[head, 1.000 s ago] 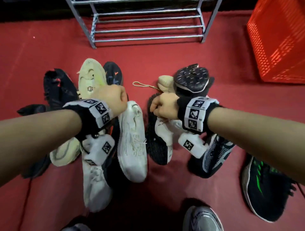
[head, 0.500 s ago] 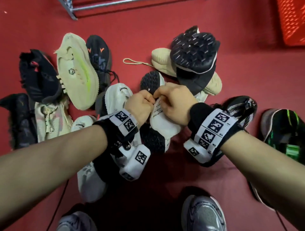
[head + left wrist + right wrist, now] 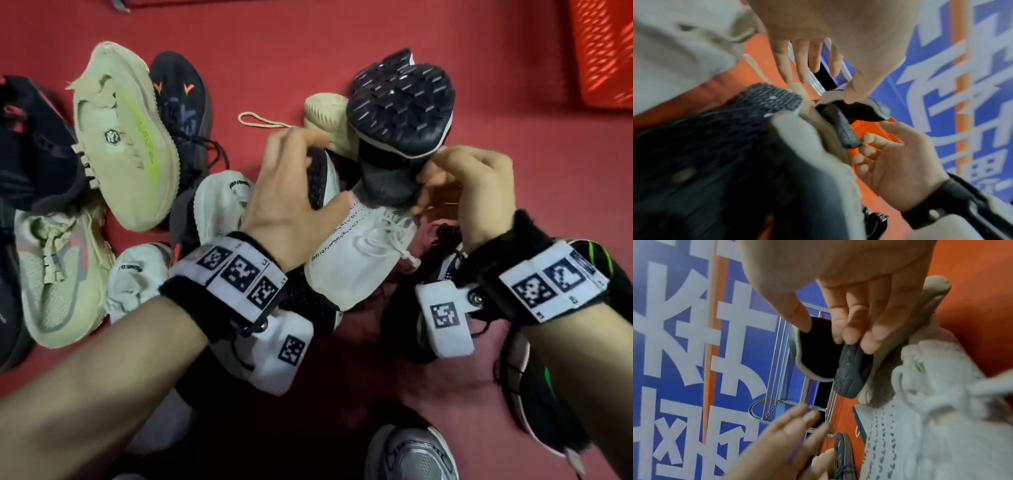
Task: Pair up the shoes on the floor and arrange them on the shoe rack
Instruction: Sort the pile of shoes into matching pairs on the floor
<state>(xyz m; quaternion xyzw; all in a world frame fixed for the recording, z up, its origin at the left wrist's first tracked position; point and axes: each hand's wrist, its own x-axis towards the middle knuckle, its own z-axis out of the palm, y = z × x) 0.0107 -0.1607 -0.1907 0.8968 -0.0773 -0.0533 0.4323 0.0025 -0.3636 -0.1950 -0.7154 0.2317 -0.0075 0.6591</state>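
A white sneaker with a black sole [image 3: 356, 260] lies tilted in the middle of the pile on the red floor. My left hand [image 3: 294, 171] hovers over its sole with straight fingers [image 3: 797, 65] and holds nothing. A black shoe [image 3: 400, 102] rests sole-up on top of the pile. My right hand [image 3: 462, 185] pinches this shoe's dark grey tab [image 3: 851, 369] between thumb and fingers. The metal shoe rack [image 3: 789, 369] stands beyond the pile against a blue wall.
Left of my hands lie a beige shoe with a yellow-green stripe [image 3: 126, 137], a dark shoe with orange marks [image 3: 181, 102], black shoes [image 3: 34, 147], a beige sneaker [image 3: 54, 274] and white sneakers [image 3: 137, 274]. A black-and-green shoe [image 3: 534, 394] lies right. An orange crate [image 3: 603, 51] stands top right.
My left hand moved from the left-hand shoes to the middle white sneaker and has opened. My right hand shifted from the white sneaker to the black shoe's tab. The view dropped below the rack.
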